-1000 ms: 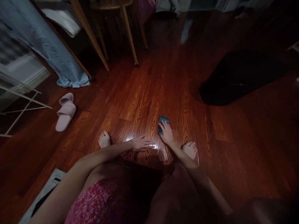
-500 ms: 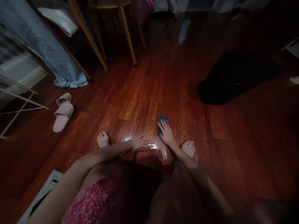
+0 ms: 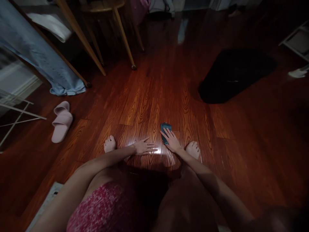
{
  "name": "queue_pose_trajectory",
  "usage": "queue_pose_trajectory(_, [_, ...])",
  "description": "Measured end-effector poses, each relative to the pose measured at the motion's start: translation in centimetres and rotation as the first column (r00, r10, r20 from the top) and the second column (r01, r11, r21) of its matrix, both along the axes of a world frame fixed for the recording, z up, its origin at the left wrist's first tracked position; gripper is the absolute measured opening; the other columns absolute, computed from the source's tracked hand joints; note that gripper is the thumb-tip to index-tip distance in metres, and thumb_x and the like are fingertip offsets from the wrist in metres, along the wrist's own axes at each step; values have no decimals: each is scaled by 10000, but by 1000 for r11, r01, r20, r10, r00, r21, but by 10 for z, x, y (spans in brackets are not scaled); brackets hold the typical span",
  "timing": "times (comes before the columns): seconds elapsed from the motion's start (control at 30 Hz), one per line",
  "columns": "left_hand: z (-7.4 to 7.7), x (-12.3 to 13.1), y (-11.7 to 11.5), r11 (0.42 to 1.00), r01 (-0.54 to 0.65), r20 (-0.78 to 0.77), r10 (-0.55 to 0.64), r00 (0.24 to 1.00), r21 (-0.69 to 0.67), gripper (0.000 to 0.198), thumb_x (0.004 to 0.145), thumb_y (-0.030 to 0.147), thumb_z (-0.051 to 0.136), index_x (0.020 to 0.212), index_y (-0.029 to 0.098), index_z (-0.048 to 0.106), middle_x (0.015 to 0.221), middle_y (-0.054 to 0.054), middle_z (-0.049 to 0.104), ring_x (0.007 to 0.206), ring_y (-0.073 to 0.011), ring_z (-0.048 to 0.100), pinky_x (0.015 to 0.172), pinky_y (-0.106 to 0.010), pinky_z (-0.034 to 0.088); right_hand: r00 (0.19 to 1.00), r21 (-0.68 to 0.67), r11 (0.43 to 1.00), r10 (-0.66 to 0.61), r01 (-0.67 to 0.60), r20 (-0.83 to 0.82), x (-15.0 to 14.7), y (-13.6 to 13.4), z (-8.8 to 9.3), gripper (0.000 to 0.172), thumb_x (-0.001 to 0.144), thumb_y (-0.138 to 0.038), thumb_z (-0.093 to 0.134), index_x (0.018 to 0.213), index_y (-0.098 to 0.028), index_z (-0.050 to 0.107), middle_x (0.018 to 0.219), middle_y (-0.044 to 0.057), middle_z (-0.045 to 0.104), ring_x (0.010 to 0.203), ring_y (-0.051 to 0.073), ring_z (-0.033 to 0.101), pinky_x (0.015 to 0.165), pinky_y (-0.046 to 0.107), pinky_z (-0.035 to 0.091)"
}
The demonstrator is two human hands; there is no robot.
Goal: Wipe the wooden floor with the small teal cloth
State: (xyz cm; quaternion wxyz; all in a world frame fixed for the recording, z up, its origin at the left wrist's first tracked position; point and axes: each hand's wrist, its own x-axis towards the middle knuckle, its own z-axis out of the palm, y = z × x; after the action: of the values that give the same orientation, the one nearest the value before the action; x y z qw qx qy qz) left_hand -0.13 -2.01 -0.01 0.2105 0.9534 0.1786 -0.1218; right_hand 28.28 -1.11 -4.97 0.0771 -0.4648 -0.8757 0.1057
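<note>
I crouch on a glossy red-brown wooden floor [image 3: 154,96]. My right hand [image 3: 172,141] lies with fingers stretched out on a small teal cloth [image 3: 164,127], pressing it flat against the boards. Only the cloth's far end shows past my fingers. My left hand [image 3: 144,147] rests palm down on the floor just left of it, fingers spread and straight, holding nothing. A ring shows on one finger. My bare feet sit to either side of the hands, my knees fill the bottom of the view.
A pink slipper [image 3: 60,121] lies at the left. Wooden chair legs [image 3: 124,37] and a hanging light-blue cloth [image 3: 43,58] stand at the back left, with a white wire rack [image 3: 14,112] at the left edge. A black mat or bag [image 3: 234,74] lies at the right back.
My right hand has drawn the teal cloth a little toward me and leftward. The view has swung slightly right. My left hand stays planted on the floor.
</note>
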Motion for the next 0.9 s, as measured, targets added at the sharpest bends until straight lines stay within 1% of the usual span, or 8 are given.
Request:
queue_pose_trajectory(0.07, [0, 0, 1, 1000, 10, 15, -10, 1000, 29, 484, 1052, 403, 420, 1535, 432, 432, 1629, 63, 382, 1545, -181, 257, 1273, -507, 67, 999, -7, 999, -41, 41, -20, 5, 7, -1, 928, 812, -184, 597, 1646, -227, 191, 1724, 77, 152, 1579, 266, 109, 1249, 490, 204])
queue_pose_trajectory(0.17, [-2, 0, 1, 995, 43, 53, -48, 997, 91, 489, 1056, 410, 417, 1544, 404, 433, 1648, 52, 348, 1559, -196, 215, 1273, -487, 104, 975, -7, 976, -217, 217, -56, 17, 16, -4, 917, 832, -176, 557, 1652, -236, 151, 1725, 75, 145, 1574, 285, 138, 1237, 534, 214])
queue_pose_trajectory(0.3, [-8, 0, 3, 990, 13, 71, -23, 997, 139, 530, 1071, 434, 390, 1586, 310, 382, 1688, -27, 254, 1561, -208, 210, 1268, -462, 125, 933, -25, 933, -359, 358, -36, 30, 12, -2, 867, 839, -169, 541, 1640, -195, 210, 1714, 108, 189, 1571, 305, 142, 1229, 544, 227])
queue_pose_trajectory(0.37, [-13, 1, 6, 987, -22, 86, 8, 996, 160, 550, 1071, 444, 390, 1594, 274, 368, 1687, -57, 256, 1561, -218, 208, 1265, -468, 131, 938, -46, 937, -346, 346, 6, 31, 4, 5, 836, 836, -158, 550, 1623, -170, 269, 1702, 128, 225, 1570, 306, 146, 1232, 527, 229])
queue_pose_trajectory(0.47, [-18, 8, 13, 979, -23, 95, 3, 995, 203, 552, 1075, 457, 380, 1593, 265, 370, 1681, -69, 273, 1562, -223, 204, 1264, -482, 113, 967, -89, 964, -247, 251, 61, 30, -7, 15, 819, 826, -147, 581, 1604, -156, 326, 1692, 142, 250, 1566, 304, 169, 1239, 496, 229])
queue_pose_trajectory(0.6, [-14, 27, 25, 957, -49, 82, 26, 996, 285, 552, 1084, 478, 356, 1595, 269, 365, 1680, -69, 278, 1563, -231, 200, 1267, -496, 73, 991, -112, 987, -109, 117, 74, 32, -14, 21, 861, 799, -149, 638, 1601, -141, 326, 1690, 152, 250, 1562, 304, 187, 1238, 473, 240])
queue_pose_trajectory(0.73, [-10, 37, 28, 933, -119, 66, 102, 993, 339, 565, 1096, 483, 318, 1596, 226, 367, 1681, -99, 266, 1570, -253, 170, 1262, -511, 73, 995, -98, 990, -95, 99, 42, 38, -11, 20, 904, 805, -190, 653, 1616, -109, 262, 1665, 164, 311, 1551, 295, 223, 1224, 471, 269])
queue_pose_trajectory(0.9, [-15, 30, 26, 936, -179, 39, 175, 984, 304, 558, 1097, 480, 312, 1617, 277, 317, 1696, -91, 224, 1570, -249, 168, 1254, -532, 73, 993, -102, 989, -105, 110, 57, 40, -4, 19, 911, 844, -289, 643, 1632, -120, 217, 1624, 175, 391, 1498, 329, 335, 1195, 484, 309])
